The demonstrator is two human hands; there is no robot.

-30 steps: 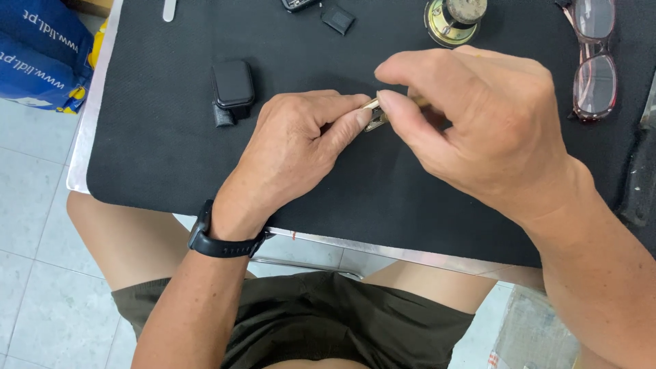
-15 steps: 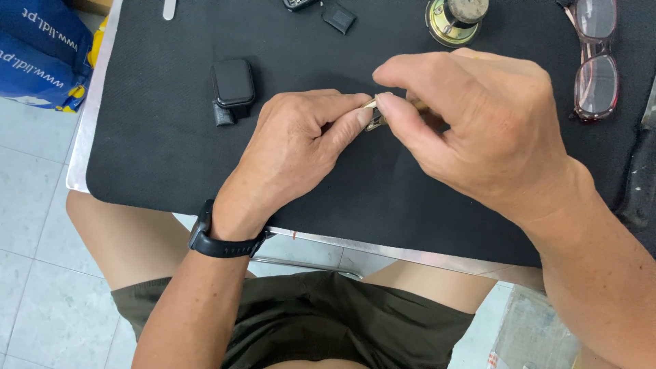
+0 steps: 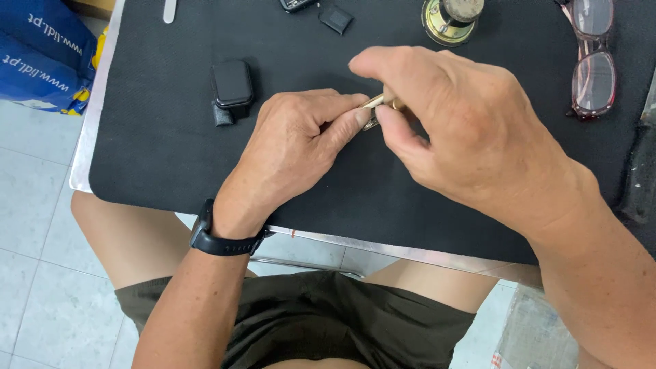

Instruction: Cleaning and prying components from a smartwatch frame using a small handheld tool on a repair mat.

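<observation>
Head view is showing the left hand and right hand both pinching a small slim brass-coloured metal part above the black textured mat; it is appearing light, rigid and slippery, best gripped at its ends.

The small part pinched between the left hand and the right hand looks like shiny yellow metal. The mat is black, dull and a bit grainy. The table edge is smooth grey metal. The square watch case looks like smooth black plastic. The glasses have shiny clear lenses. The wrist strap looks like dull black rubber.
</observation>
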